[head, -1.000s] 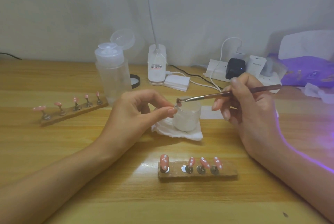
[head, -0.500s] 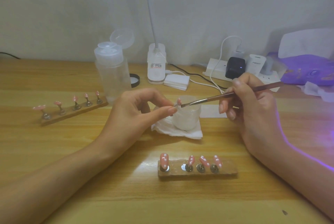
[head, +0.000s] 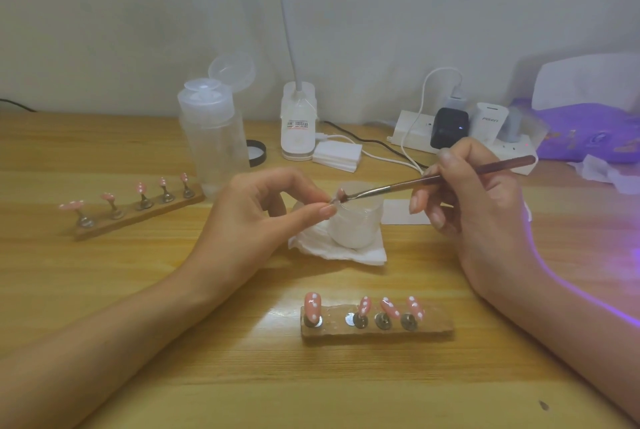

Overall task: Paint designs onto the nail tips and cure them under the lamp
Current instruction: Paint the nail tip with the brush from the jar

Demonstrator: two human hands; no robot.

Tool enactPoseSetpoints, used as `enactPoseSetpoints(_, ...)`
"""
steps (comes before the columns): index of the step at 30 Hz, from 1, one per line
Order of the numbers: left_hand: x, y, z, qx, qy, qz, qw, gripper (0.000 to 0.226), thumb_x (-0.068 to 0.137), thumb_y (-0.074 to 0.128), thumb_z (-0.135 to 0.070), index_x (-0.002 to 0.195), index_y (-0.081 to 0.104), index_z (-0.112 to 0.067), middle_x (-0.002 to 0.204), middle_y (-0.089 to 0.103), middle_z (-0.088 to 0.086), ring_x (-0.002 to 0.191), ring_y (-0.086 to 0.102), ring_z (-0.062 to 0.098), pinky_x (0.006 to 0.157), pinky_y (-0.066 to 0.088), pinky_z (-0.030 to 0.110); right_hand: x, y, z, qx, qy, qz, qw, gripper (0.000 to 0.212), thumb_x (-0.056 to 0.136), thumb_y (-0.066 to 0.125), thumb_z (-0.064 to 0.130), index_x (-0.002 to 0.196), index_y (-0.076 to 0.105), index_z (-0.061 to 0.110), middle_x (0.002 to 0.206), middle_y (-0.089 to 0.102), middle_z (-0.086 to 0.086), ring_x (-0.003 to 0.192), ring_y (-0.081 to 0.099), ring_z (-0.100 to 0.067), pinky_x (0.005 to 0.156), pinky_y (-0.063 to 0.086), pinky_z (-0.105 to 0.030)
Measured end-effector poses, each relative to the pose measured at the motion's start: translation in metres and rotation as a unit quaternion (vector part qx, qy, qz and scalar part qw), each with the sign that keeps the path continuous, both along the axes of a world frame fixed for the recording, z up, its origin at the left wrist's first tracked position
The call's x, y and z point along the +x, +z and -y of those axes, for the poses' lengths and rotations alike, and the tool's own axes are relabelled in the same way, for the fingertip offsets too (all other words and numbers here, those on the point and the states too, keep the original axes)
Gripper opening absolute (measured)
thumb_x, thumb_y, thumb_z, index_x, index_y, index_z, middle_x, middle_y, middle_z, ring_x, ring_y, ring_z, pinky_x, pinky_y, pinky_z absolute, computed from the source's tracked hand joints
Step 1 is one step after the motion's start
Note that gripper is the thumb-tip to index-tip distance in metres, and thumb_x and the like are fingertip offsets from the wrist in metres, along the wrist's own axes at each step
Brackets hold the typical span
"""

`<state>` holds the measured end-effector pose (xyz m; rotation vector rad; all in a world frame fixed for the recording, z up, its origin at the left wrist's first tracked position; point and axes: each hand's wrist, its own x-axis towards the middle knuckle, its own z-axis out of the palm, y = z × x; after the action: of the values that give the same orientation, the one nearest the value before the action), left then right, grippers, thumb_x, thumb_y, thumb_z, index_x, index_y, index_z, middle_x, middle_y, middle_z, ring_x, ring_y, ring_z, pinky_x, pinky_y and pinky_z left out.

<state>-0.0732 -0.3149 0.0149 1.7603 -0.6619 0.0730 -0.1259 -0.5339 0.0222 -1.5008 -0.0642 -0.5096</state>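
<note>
Two hands are painting a tiny pink nail tip beside the white jar.
The left hand is pinching the tip; the right hand is pinching a thin brush touching it. Four dotted tips are standing on a wooden bar before the jar; a white plug behind it is showing "PISEN".

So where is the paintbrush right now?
In the head view, just right of centre: the right hand grips the paintbrush, its bristles at the nail tip pinched by the left hand, by the frosted jar.
</note>
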Motion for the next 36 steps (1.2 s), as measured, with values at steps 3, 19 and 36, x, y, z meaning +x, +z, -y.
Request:
enactPoseSetpoints(3,-0.0002,-0.0001,0.0006,-0.003,0.002,0.0,1.0,0.015,0.071,0.076,-0.038,0.074,0.073,-0.024,0.081,0.073,-0.011,0.047,0.05,0.005,0.053,0.045,0.018,0.0006,-0.0003,0.0016,0.018,-0.015,-0.009,1.0,0.025,0.094,0.053,0.03,0.07,0.052,0.024,0.055,0.062,-0.004,0.045,0.042,-0.014,0.044,0.029,-0.023)
enactPoseSetpoints(19,0.0014,-0.0023,-0.0002,0.015,0.01,0.023,1.0,0.016,0.073,0.076,-0.04,0.076,0.073,-0.025,0.077,0.072,-0.012,0.047,0.051,0.005,0.055,0.042,0.013,0.0034,-0.0017,0.0027,0.008,0.008,-0.002,1.0,0.023,0.096,0.053,0.032,0.076,0.052,0.019,0.06,0.066,-0.005,0.044,0.041,-0.012,0.045,0.027,-0.025)
enactPoseSetpoints(36,0.0024,-0.0037,-0.0009,0.023,0.013,0.026,0.999,0.014,0.075,0.08,-0.04,0.076,0.073,-0.028,0.062,0.066,0.002,0.046,0.048,0.005,0.051,0.037,0.013,0.0045,-0.0016,0.004,0.022,0.012,0.013,1.0,0.025,0.097,0.052,0.031,0.074,0.052,0.022,0.059,0.065,-0.004,0.042,0.038,-0.012,0.044,0.024,-0.026)
